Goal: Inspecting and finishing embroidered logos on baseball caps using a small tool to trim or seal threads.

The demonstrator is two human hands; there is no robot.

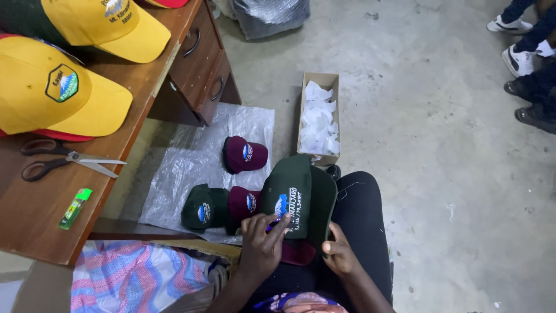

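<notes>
A dark green cap point(298, 197) with an embroidered patch and white stitched lettering rests on my lap. My left hand point(262, 243) lies on its front panel, fingertips touching the embroidery, with something small and purple under the fingers. My right hand point(339, 254) grips the cap's lower right edge, thumb on top. A maroon cap point(298, 253) lies partly hidden beneath the green one.
Three caps lie on a clear plastic sheet point(191, 165) on the floor: maroon point(244, 155), green point(204, 207), maroon point(243, 203). A cardboard box point(318, 119) holds white paper pieces. A wooden desk point(35, 203) carries yellow caps point(52, 90), scissors point(63, 160) and a green lighter point(75, 208). Other people's shoes point(524, 58) show top right.
</notes>
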